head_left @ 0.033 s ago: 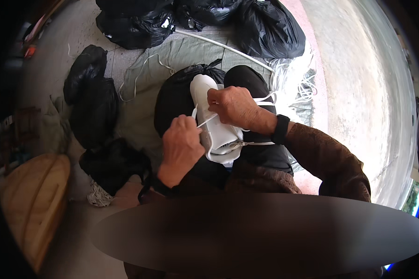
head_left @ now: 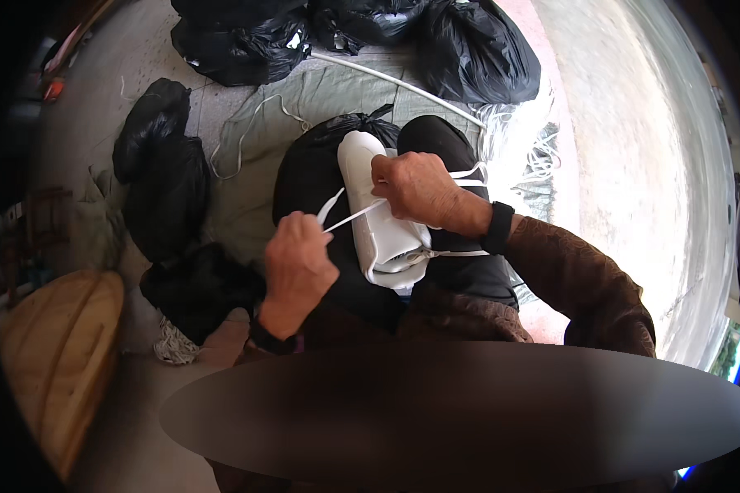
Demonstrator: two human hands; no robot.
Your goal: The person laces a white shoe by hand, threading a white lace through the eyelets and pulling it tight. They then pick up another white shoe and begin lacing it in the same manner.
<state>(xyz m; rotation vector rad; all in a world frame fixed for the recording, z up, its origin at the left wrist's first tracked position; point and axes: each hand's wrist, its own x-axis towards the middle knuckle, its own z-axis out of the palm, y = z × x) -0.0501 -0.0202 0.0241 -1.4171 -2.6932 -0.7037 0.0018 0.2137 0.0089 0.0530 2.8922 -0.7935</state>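
A white shoe (head_left: 368, 189) lies across my lap, its toe pointing away from me and its opening near me. My left hand (head_left: 298, 261) is closed on a white shoelace (head_left: 355, 216) to the left of the shoe. That lace runs taut up to the shoe under my right hand, and its loose end sticks up above my left fingers. Over the middle of the shoe, my right hand (head_left: 419, 187) is closed in a pinch; the fingertips are partly hidden, so what they grip cannot be made out. More white lace (head_left: 466, 182) trails off to the shoe's right.
Black plastic bags (head_left: 478, 53) lie at the far side, with others (head_left: 166, 197) to the left. A heap of white laces (head_left: 510, 144) sits at the right beside a white rod (head_left: 399, 84). A green-grey sheet (head_left: 247, 201) covers the floor; a wooden board (head_left: 62, 353) stands lower left.
My left hand has moved left and slightly down, away from the shoe, drawing out a longer stretch of lace. The right hand has hardly moved.
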